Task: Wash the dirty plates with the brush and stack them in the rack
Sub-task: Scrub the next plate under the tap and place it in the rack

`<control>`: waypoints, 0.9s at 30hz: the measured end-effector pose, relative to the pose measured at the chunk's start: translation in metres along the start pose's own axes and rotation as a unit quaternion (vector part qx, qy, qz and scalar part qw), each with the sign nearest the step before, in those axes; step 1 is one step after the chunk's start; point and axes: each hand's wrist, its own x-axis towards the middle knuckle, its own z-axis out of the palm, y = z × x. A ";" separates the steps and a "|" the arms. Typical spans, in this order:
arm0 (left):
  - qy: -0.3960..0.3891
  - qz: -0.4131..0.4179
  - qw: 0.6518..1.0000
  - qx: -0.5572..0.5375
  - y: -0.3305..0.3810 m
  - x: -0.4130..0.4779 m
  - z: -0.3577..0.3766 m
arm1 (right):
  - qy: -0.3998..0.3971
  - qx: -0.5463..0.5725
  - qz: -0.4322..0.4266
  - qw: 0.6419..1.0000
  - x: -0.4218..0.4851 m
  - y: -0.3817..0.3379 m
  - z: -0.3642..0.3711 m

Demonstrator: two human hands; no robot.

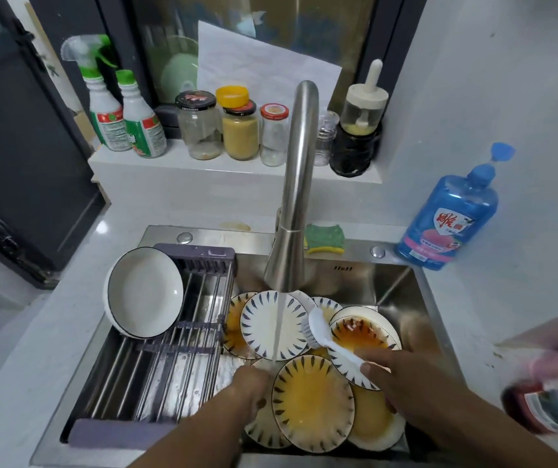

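Several dirty plates with dark leaf rims lie piled in the steel sink (416,298). My left hand (249,388) grips the left edge of a yellow-stained plate (313,401), held tilted at the front of the pile. My right hand (402,376) holds the handle of a white brush (321,334), whose bristle head hovers over the pile beside the water stream. Behind it sit a cleaner white plate (271,324) under the running water and a brown-stained plate (360,332). The purple rack (183,346) spans the sink's left half and carries one white bowl-like plate (144,292) on its edge.
The steel tap (296,184) pours water into the sink's middle. A blue soap bottle (453,214) stands at the right, a green sponge (325,236) behind the tap. Jars and spray bottles line the back ledge (169,163). A blurred red bottle (541,407) lies at the right counter edge.
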 end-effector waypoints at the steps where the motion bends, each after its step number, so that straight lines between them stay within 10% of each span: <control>1: 0.000 -0.013 0.999 -0.034 0.001 0.005 0.001 | -0.009 0.012 0.003 1.000 0.000 0.001 -0.002; 12: -0.017 -0.014 0.985 -0.172 0.044 0.057 -0.005 | -0.117 0.017 0.020 0.993 0.028 -0.006 -0.009; 27: 0.008 0.045 0.998 -0.049 0.021 0.144 0.009 | -0.024 -0.081 0.016 0.996 0.030 0.011 0.005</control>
